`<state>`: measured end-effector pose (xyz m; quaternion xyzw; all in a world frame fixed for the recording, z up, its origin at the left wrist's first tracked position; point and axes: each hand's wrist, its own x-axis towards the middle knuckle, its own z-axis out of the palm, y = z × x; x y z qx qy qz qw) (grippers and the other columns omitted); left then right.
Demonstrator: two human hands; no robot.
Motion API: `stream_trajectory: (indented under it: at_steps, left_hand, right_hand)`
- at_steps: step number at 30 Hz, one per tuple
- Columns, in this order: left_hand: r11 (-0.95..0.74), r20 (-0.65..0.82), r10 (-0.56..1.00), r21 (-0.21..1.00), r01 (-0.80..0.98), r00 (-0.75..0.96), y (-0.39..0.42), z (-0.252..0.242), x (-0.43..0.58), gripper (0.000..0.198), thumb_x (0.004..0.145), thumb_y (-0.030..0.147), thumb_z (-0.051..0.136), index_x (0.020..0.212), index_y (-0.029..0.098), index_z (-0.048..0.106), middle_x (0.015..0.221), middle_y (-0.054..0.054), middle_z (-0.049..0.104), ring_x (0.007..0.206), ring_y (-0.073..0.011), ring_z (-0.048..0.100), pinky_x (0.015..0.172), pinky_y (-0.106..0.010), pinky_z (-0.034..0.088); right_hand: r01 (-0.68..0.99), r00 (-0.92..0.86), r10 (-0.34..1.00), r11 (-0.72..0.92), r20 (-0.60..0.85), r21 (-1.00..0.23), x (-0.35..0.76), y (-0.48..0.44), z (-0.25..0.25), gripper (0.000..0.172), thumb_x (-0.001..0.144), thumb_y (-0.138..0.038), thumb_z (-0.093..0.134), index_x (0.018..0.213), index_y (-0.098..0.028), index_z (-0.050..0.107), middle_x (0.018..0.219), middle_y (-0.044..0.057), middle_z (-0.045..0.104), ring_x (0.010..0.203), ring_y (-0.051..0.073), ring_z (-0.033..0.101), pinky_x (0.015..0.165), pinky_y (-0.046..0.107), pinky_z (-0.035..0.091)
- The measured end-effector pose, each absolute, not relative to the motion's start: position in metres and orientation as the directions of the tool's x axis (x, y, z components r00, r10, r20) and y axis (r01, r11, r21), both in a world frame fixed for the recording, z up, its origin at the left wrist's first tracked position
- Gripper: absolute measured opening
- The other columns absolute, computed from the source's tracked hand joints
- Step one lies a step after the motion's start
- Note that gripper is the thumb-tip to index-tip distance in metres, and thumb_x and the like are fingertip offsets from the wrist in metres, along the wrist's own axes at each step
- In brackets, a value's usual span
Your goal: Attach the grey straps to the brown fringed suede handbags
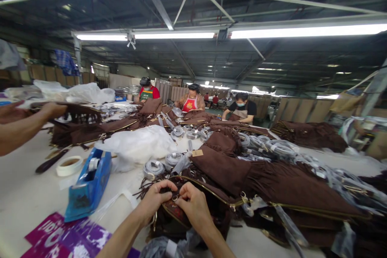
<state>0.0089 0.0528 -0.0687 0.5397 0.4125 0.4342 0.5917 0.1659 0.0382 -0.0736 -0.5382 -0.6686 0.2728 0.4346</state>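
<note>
A dark brown fringed bag [208,209] lies in front of me with its gold zipper open and a patterned lining showing. My left hand [159,197] pinches the bag's near part, thumb and fingers pressed together. Close beside it, my right hand [192,199] has its fingertips closed at a small metal ring [175,198] on the bag. What lies between the left fingertips is too small to make out. A brown flap with a tan tag [197,152] rests just beyond the hands.
A blue tape dispenser [87,185], a tape roll [69,165] and purple plastic [66,236] lie left. Wrapped grey straps [153,168] and piled brown bags [302,185] spread beyond and right. Another person's hands [48,111] hold a bag at far left; three people work opposite.
</note>
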Motion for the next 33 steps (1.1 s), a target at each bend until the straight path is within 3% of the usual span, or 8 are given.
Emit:
stream_trajectory:
  at_steps: [4,9,14,17,22,25,28,33]
  left_hand:
    - [-0.164,0.124,0.944,0.980,0.110,0.307,0.050,-0.061,0.005,0.020,0.060,0.012,0.059,0.072,0.018,0.073,0.078,0.001,0.064,0.078,-0.0160,0.056,0.073,-0.024,0.040]
    - [-0.227,0.172,0.903,0.969,0.098,0.394,0.048,-0.060,0.002,0.017,0.064,0.018,0.063,0.075,0.019,0.077,0.098,-0.002,0.064,0.090,-0.0200,0.058,0.083,-0.026,0.042]
    - [-0.286,0.223,0.905,0.949,0.133,0.362,0.047,-0.064,0.007,0.009,0.070,0.024,0.066,0.067,0.019,0.074,0.094,-0.003,0.067,0.094,-0.0224,0.058,0.090,-0.029,0.040]
    - [-0.351,0.265,0.891,0.917,0.189,0.368,0.048,-0.062,0.006,0.016,0.075,0.029,0.064,0.064,0.020,0.072,0.092,-0.004,0.068,0.094,-0.0240,0.059,0.091,-0.031,0.041]
    - [-0.539,0.447,0.842,0.730,0.420,0.303,0.038,-0.036,0.004,0.018,0.075,0.027,0.065,0.058,0.023,0.070,0.117,-0.007,0.066,0.111,-0.0301,0.054,0.100,-0.036,0.036]
    - [-0.590,0.534,0.805,0.668,0.454,0.259,0.020,-0.013,0.018,0.019,0.076,0.026,0.062,0.058,0.024,0.066,0.106,-0.007,0.070,0.101,-0.0276,0.059,0.093,-0.034,0.040]
    - [-0.556,0.500,0.831,0.735,0.388,0.243,0.005,-0.001,0.038,0.025,0.079,0.029,0.058,0.055,0.022,0.058,0.080,-0.005,0.071,0.075,-0.0213,0.061,0.073,-0.029,0.045]
    - [-0.259,0.240,0.962,0.953,0.158,0.129,0.004,-0.015,0.056,0.032,0.075,0.050,0.060,0.063,0.021,0.054,0.049,0.002,0.060,0.038,-0.0101,0.042,0.041,-0.021,0.032]
  right_hand:
    - [0.405,-0.032,0.968,0.240,0.249,-0.882,0.166,0.039,-0.076,0.014,0.061,-0.013,0.061,0.066,-0.020,0.051,0.054,-0.007,0.052,0.052,0.011,0.048,0.050,0.021,0.031]
    - [0.343,-0.031,0.973,0.224,0.227,-0.912,0.165,0.038,-0.077,0.016,0.060,-0.011,0.061,0.066,-0.020,0.050,0.053,-0.008,0.053,0.050,0.010,0.047,0.050,0.020,0.031]
    - [0.358,-0.018,0.972,0.223,0.232,-0.907,0.162,0.034,-0.075,0.020,0.059,-0.009,0.063,0.064,-0.020,0.047,0.051,-0.010,0.049,0.048,0.009,0.044,0.049,0.020,0.029]
    - [0.450,-0.046,0.966,0.246,0.253,-0.859,0.166,0.027,-0.064,0.017,0.061,-0.010,0.064,0.064,-0.020,0.051,0.054,-0.008,0.052,0.053,0.011,0.049,0.051,0.021,0.031]
    - [0.605,-0.147,0.892,0.422,0.426,-0.675,0.186,0.013,-0.033,0.008,0.071,-0.013,0.059,0.069,-0.020,0.057,0.069,-0.002,0.062,0.069,0.015,0.055,0.066,0.025,0.037]
    - [0.349,-0.110,0.904,0.425,0.414,-0.835,0.193,0.011,-0.022,0.009,0.079,-0.020,0.052,0.071,-0.020,0.056,0.064,-0.003,0.059,0.060,0.012,0.051,0.060,0.024,0.037]
    - [-0.107,-0.142,0.970,0.182,0.197,-0.977,0.194,0.014,-0.021,0.017,0.077,-0.035,0.060,0.075,-0.019,0.055,0.054,-0.007,0.050,0.043,0.007,0.034,0.043,0.020,0.023]
    - [-0.544,-0.145,0.979,0.044,0.146,-0.838,0.201,0.015,-0.024,0.038,0.064,-0.046,0.078,0.070,-0.018,0.053,0.057,-0.006,0.048,0.046,0.005,0.031,0.041,0.018,0.015]
